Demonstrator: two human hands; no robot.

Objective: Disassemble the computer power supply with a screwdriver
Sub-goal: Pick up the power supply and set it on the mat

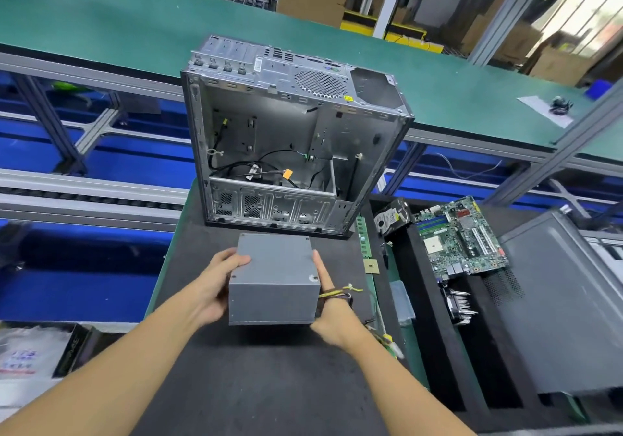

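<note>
Carefully: the grey rectangular metal power supply box [274, 277] hangs just above the dark padded surface [253, 385], near the open silver computer case [290, 139]. Its yellow-and-black cable bundle [337, 292] crosses your right wrist, and a snag there could tug the box loose. Your left hand [215, 287] curls round its left side, thumb on top. Your right hand [332, 311] braces the opposite side with one finger straight; the rest are hidden, so I cannot tell.

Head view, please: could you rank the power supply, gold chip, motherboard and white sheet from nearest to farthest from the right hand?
1. power supply, held against the right hand.
2. gold chip, just right of the hand.
3. motherboard, farther right in the black tray.
4. white sheet, far right on the green belt.
</note>
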